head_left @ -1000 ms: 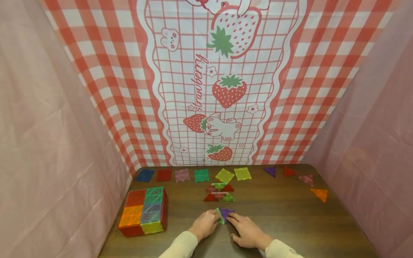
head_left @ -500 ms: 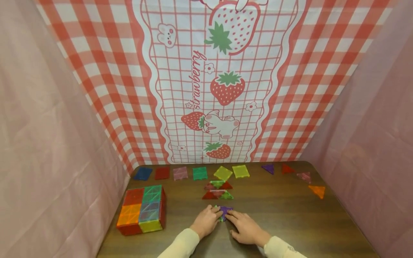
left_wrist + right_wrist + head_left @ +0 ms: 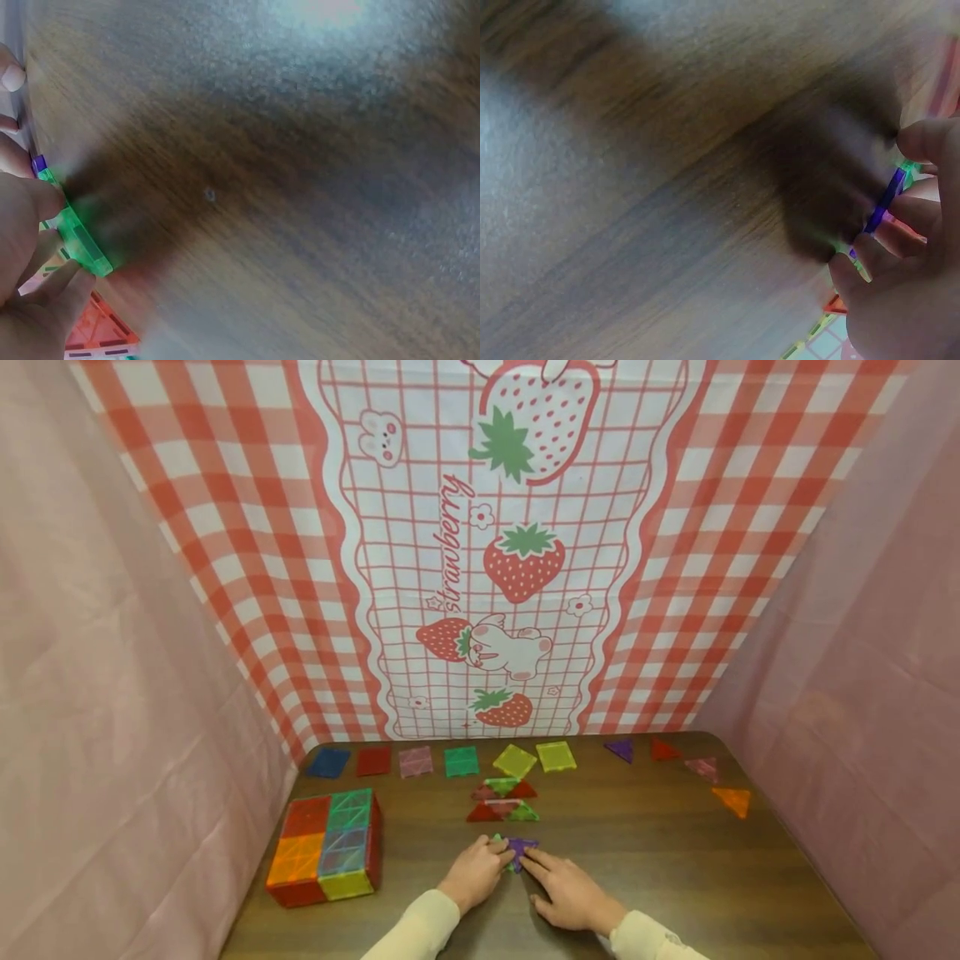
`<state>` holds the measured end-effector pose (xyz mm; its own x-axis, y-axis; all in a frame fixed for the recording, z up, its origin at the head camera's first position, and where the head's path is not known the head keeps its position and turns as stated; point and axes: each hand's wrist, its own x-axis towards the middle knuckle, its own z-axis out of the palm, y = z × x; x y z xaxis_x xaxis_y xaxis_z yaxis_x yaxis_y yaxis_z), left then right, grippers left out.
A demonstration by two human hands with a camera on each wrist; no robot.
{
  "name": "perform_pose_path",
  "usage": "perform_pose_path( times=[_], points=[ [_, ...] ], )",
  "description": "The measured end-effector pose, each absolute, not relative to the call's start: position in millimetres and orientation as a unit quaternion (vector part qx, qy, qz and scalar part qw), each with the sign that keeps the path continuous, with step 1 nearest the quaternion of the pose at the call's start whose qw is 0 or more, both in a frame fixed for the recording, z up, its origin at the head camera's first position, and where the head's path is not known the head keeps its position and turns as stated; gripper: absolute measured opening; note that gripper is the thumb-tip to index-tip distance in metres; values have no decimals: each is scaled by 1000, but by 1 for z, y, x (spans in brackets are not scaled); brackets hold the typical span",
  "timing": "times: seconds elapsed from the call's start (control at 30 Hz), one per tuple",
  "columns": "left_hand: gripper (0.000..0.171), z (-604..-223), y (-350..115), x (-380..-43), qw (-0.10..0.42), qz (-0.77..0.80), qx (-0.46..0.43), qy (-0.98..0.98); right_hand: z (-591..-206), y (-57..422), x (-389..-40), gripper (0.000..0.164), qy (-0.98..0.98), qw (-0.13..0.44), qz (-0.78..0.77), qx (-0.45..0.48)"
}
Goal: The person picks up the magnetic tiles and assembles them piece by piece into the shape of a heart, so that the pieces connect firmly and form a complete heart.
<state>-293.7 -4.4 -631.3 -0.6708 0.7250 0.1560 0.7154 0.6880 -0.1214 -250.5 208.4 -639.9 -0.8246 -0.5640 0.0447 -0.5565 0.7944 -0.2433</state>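
Note:
A purple triangle magnetic tile (image 3: 522, 845) lies low over the near middle of the wooden table, edge to edge with a green triangle magnetic tile (image 3: 79, 236). My left hand (image 3: 474, 872) grips the green tile, thumb at its near end and fingers at its far end; a fingertip reaches over to the purple one. The left fingers hide most of the green tile in the head view. From the right, my right hand (image 3: 572, 892) touches the purple tile with extended fingertips, its thumb apart from it. The purple tile's edge shows under those fingers in the right wrist view.
Two rows of joined red, pink and green triangles (image 3: 503, 811) lie just beyond the hands. A block of coloured square tiles (image 3: 321, 843) stands at left. Loose squares (image 3: 461, 762) line the back edge, and loose triangles, one orange (image 3: 732, 802), lie at back right.
The left fingers have slid over the green tile onto the purple tile's edge, and less green shows. The right hand stays at the purple tile. The head view has shifted slightly.

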Motion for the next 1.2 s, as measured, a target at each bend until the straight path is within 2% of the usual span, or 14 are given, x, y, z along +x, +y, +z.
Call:
perform_pose_path(
  times=[0.4,0.6,0.73,0.83,0.9,1.0,1.1,1.2],
  points=[
    [29,-628,-12,-290,84,3,-390,-917,-635,196,-248,60,951,5,-95,-294],
    [26,-630,-9,-291,104,20,-376,-920,-640,191,-247,60,952,-32,-83,-293],
    [22,-633,0,-291,119,21,-351,-928,-638,200,-250,56,951,-19,-119,-284],
    [21,-635,10,-287,128,9,-334,-934,-635,225,-256,46,956,-36,-154,-247],
    [23,-636,15,-284,141,2,-326,-935,-633,252,-264,39,962,-67,-165,-206],
    [24,-637,21,-282,167,6,-315,-934,-624,304,-280,38,973,-99,-162,-133],
    [23,-636,23,-282,184,6,-305,-934,-609,360,-300,47,984,-80,-145,-64],
    [22,-635,24,-283,184,4,-302,-936,-594,412,-312,60,990,-20,-140,-1]
  ],
)
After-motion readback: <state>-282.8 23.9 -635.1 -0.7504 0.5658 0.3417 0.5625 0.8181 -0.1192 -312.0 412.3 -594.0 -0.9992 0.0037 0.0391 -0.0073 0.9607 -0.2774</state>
